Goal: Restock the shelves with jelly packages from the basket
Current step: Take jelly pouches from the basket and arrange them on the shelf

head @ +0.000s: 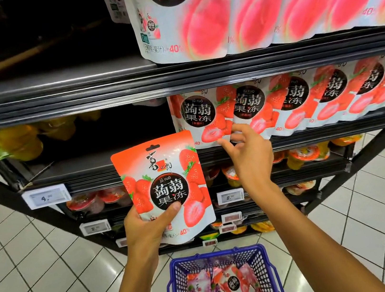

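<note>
The left hand (146,227) grips a strawberry jelly package (167,182) by its lower left corner, upright before the middle shelf (114,162). The right hand (250,154), fingers spread and loose, touches the bottom edge of the leftmost shelved strawberry packages (207,118). Below, on the floor, a blue basket (177,268) holds more packages.

You are holding a strawberry jelly pouch (165,190) in your left hand (146,227) in front of the middle shelf (77,165), left of the row of strawberry jelly pouches (292,103) standing on it. Your right hand (250,154) is touching that row's leftmost pouches. Peach jelly pouches (241,13) are standing one level above the middle shelf; the basket (215,255) is sitting on the floor (44,280) below it.
</note>
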Motion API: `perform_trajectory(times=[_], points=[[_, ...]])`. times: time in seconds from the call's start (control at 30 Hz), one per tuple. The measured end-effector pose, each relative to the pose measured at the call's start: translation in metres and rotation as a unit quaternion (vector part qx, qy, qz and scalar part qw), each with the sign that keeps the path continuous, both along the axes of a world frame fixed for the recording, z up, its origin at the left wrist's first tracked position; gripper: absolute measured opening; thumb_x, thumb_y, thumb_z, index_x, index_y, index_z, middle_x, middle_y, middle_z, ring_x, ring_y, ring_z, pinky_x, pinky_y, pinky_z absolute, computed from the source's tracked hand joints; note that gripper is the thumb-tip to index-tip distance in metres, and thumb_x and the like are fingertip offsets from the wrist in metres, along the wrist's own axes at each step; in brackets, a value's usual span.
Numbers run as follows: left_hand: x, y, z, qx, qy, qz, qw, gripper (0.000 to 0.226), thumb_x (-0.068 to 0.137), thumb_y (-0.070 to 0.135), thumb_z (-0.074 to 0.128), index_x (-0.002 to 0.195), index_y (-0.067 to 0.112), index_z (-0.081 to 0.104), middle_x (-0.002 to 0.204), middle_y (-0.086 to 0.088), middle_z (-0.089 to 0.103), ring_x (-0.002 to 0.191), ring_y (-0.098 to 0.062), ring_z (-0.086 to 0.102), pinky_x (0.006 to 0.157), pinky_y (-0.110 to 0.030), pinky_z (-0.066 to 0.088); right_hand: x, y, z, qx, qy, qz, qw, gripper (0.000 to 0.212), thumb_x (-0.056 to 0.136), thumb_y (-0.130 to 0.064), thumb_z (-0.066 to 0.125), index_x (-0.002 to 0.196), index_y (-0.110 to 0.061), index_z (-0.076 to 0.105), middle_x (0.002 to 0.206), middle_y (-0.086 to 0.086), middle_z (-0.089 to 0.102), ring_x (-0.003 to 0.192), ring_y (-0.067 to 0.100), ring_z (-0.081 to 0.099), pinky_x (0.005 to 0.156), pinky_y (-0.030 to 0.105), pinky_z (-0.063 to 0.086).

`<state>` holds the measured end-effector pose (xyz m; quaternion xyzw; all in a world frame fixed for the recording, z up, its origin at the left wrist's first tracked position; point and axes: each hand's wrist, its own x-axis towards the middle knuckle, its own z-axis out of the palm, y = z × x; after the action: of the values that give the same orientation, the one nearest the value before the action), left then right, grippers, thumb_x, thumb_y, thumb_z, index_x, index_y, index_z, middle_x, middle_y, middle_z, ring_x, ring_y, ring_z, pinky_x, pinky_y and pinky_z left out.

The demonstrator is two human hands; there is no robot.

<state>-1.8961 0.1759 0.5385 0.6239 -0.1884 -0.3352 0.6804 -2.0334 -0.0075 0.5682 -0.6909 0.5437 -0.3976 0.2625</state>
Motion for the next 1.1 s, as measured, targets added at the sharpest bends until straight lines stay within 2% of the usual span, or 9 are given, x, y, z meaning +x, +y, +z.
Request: perform_trajectory(times=[0.13,0.27,0.37,0.47,0.67,0.77,0.87,1.0,1.1], points=[[-0.003,-0.004,0.003,-0.013,0.005,-0.008,1.000,0.037,0.049,0.025,0.084,0.084,0.032,0.076,0.087,0.001,0.078,0.077,-0.015,0.075,0.058,-0.023,0.057,-0.010,0.007,0.004,0.018,-0.075,0.015,0.997,0.027,0.085,-0.033,0.074,0.108,-0.022,0.068,0.093,-0.008,0.075,0.073,0.010,0.069,0.078,0.041,0.056],[-0.006,-0.011,0.009,-0.018,0.002,-0.017,1.000,0.035,0.055,0.021,0.085,0.088,0.028,0.075,0.091,-0.003,0.077,0.082,-0.021,0.075,0.061,-0.025,0.058,-0.019,0.024,0.011,0.016,-0.102,0.088,0.991,0.018,0.089,-0.035,0.068,0.104,-0.024,0.069,0.081,-0.015,0.070,0.068,0.002,0.064,0.069,0.028,0.055],[-0.007,-0.018,0.018,-0.019,-0.017,-0.024,0.999,0.040,0.057,0.023,0.091,0.093,0.026,0.073,0.094,-0.002,0.077,0.085,-0.021,0.074,0.063,-0.024,0.058,-0.019,0.041,0.018,0.138,-0.135,0.275,0.942,0.020,0.089,-0.045,0.064,0.100,-0.028,0.069,0.083,-0.009,0.073,0.073,0.006,0.068,0.064,0.020,0.053],[-0.005,-0.022,0.028,-0.038,-0.034,-0.037,0.998,0.043,0.062,0.027,0.087,0.102,0.028,0.071,0.100,-0.002,0.076,0.090,-0.021,0.074,0.068,-0.026,0.058,-0.015,0.051,0.017,0.205,-0.132,0.361,0.900,0.031,0.082,-0.026,0.076,0.111,-0.021,0.065,0.098,-0.005,0.075,0.090,0.009,0.072,0.081,0.028,0.059],[0.011,-0.030,0.045,-0.053,-0.101,0.000,0.993,0.066,0.058,0.033,0.089,0.116,0.034,0.057,0.108,0.008,0.072,0.097,-0.011,0.071,0.073,-0.023,0.058,0.002,0.050,0.029,0.178,-0.201,0.324,0.907,0.034,0.077,-0.013,0.081,0.107,-0.020,0.069,0.096,-0.004,0.076,0.089,0.012,0.073,0.079,0.028,0.059],[0.015,-0.033,0.049,-0.072,-0.174,0.081,0.979,0.059,0.069,0.033,0.084,0.117,0.038,0.050,0.113,0.015,0.063,0.105,-0.004,0.063,0.078,-0.014,0.052,0.020,0.046,0.036,0.163,-0.225,0.296,0.914,0.031,0.076,-0.010,0.081,0.103,-0.019,0.069,0.089,-0.006,0.076,0.083,0.008,0.073,0.071,0.021,0.057],[0.014,-0.032,0.052,-0.052,-0.213,0.125,0.968,0.049,0.081,0.031,0.077,0.119,0.038,0.047,0.121,0.007,0.054,0.112,-0.011,0.058,0.084,-0.023,0.053,0.037,0.040,0.043,0.148,-0.243,0.266,0.921,0.030,0.076,-0.007,0.080,0.095,-0.026,0.068,0.081,-0.011,0.075,0.076,0.004,0.072,0.064,0.016,0.053],[0.014,-0.038,0.057,-0.016,-0.359,0.065,0.931,0.040,0.086,0.028,0.066,0.122,0.036,0.052,0.126,0.011,0.047,0.123,-0.008,0.046,0.102,-0.015,0.037,0.059,0.030,0.051,0.112,-0.273,0.218,0.930,0.025,0.077,-0.005,0.078,0.093,-0.022,0.068,0.083,-0.004,0.076,0.080,0.013,0.073,0.073,0.027,0.058],[0.016,-0.048,0.056,0.007,-0.343,0.004,0.939,0.048,0.090,0.022,0.064,0.136,0.027,0.050,0.138,0.010,0.042,0.133,-0.008,0.039,0.111,-0.023,0.033,0.073,0.030,0.047,0.085,-0.261,0.187,0.943,0.022,0.080,-0.006,0.077,0.092,-0.021,0.067,0.078,-0.010,0.074,0.076,0.007,0.072,0.070,0.022,0.056]])
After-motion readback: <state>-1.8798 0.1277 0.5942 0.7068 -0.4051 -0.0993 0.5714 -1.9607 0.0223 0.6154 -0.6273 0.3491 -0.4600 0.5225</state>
